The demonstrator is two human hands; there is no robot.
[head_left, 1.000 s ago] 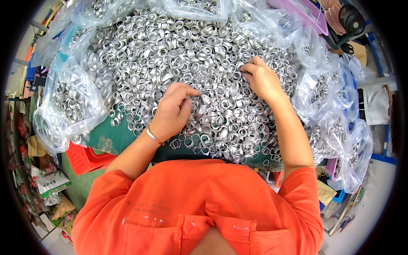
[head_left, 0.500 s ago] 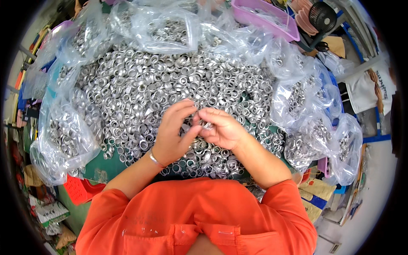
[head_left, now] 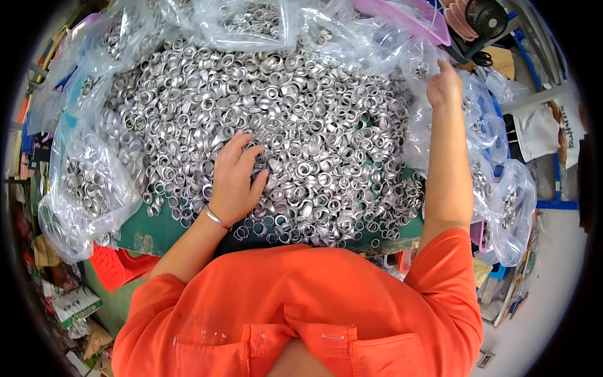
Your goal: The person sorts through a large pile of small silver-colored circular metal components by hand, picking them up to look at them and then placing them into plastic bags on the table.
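A broad heap of silver-coloured metal rings (head_left: 301,135) covers the green table top. My left hand (head_left: 235,179), with a bangle on its wrist, lies on the heap's near side, fingers spread and nothing visibly gripped. My right arm is stretched far to the right, past the heap. There my right hand (head_left: 445,87) is over a clear plastic bag (head_left: 419,129) at the heap's right edge. Its fingers are curled together, and whatever they hold, if anything, is hidden.
Clear bags with rings ring the heap, such as the left bag (head_left: 94,198) and the far bag (head_left: 254,28). A purple tray (head_left: 408,20) and a small black fan (head_left: 487,20) stand at the far right. Below the table's left edge is a red basket (head_left: 116,267).
My hands were together over the middle of the heap, fingers pinching at a small ring. Now they are apart: the right has swung far right, the left has dropped onto the rings.
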